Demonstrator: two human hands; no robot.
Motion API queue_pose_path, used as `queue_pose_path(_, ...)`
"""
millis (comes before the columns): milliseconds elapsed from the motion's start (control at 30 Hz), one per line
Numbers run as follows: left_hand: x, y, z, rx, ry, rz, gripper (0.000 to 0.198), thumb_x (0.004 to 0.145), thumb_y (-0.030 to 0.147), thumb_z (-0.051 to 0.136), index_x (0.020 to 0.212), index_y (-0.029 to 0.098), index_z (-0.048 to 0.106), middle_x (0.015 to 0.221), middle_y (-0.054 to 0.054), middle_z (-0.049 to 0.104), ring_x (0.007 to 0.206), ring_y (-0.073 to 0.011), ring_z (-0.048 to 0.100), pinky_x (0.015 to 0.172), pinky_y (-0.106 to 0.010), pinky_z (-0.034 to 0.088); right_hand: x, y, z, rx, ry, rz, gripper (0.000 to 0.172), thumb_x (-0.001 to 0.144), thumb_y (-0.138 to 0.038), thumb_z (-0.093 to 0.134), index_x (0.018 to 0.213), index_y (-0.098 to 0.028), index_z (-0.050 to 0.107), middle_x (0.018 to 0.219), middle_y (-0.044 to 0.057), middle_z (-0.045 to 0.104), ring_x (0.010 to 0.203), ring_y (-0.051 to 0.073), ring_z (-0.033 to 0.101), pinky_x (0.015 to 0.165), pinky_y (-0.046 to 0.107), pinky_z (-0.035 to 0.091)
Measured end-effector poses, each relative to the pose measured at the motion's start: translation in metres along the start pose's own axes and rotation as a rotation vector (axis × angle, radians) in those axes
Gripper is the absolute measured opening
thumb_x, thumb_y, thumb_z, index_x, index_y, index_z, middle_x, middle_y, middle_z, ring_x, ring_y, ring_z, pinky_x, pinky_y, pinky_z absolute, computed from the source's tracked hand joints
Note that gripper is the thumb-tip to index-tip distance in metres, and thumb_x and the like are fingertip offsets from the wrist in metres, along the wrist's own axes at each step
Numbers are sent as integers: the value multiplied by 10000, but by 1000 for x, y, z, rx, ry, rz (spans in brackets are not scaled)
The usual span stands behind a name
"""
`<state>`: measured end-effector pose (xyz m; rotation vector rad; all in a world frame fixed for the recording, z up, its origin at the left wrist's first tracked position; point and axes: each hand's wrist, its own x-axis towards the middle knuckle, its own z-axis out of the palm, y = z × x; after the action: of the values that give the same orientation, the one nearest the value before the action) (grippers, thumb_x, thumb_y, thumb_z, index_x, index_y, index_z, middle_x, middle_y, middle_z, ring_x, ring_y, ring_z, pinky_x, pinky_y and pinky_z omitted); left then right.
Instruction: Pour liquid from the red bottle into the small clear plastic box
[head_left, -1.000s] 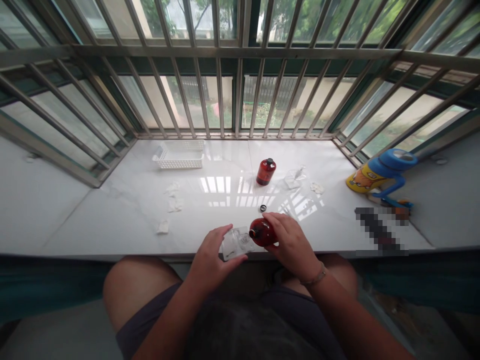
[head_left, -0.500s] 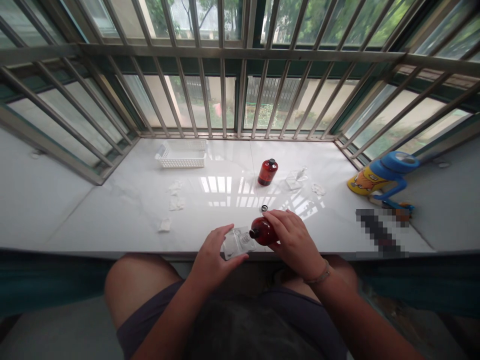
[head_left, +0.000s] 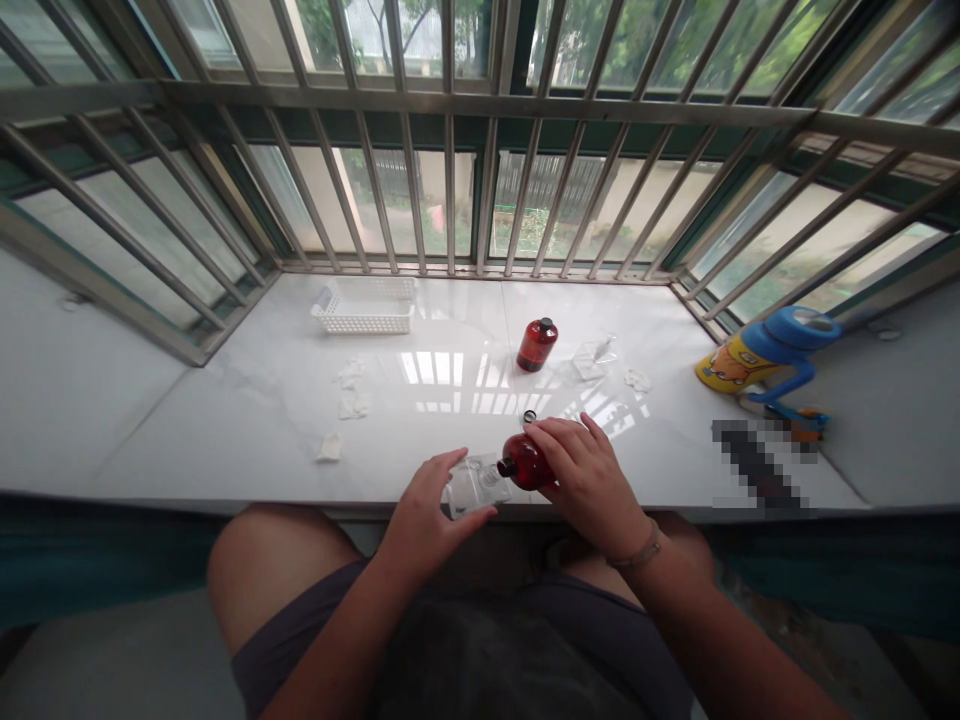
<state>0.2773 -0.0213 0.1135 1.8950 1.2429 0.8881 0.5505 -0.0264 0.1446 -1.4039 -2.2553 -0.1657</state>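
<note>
My left hand [head_left: 431,505] is closed around a clear square bottle [head_left: 472,486] near the front edge of the white counter [head_left: 247,440]. In my right hand [head_left: 589,485] a dark red bottle [head_left: 529,462] lies tilted, its black neck pointing left. That neck is at the clear bottle's open mouth; whether they touch, and whether liquid flows, I cannot tell. Just beyond the red bottle rests a small black cap [head_left: 529,416]. Farther back stands a second red bottle [head_left: 537,345] with a black cap on.
Right of the standing bottle are a clear pump dispenser [head_left: 596,356] and a crumpled tissue [head_left: 637,380]. Several tissues [head_left: 352,404] lie left. A white basket [head_left: 366,306] sits at the back left. A blue-yellow flask [head_left: 765,350] stands at the right; metal bars [head_left: 450,190] edge the back.
My right forefinger or another finger has lifted a little off the red bottle. Otherwise both hands and bottles stay nearly in place; the view has shifted slightly.
</note>
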Motion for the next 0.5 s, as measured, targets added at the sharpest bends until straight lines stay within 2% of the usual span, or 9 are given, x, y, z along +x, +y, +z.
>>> queue_pose_path(167,0,-2,2,-5,5,-5,699,843,429,907,1449,273,597,1424,-120,695,1259,-315,712,1049,-500,644,1,1,-2,-12,-10,-3,681,931,-131,669,1576,-255,489,1422,129,698,1351,340,626,1263,610,321)
queue_pose_path(500,-1,-8,7,-37,1,-24,701,838,440,907,1440,257,598,1424,-123,696,1234,-309,733,1038,-496,645,1,2,-2,-49,-16,-23,621,954,-130,678,1544,-227,508,1417,129,702,1338,340,625,1262,613,311)
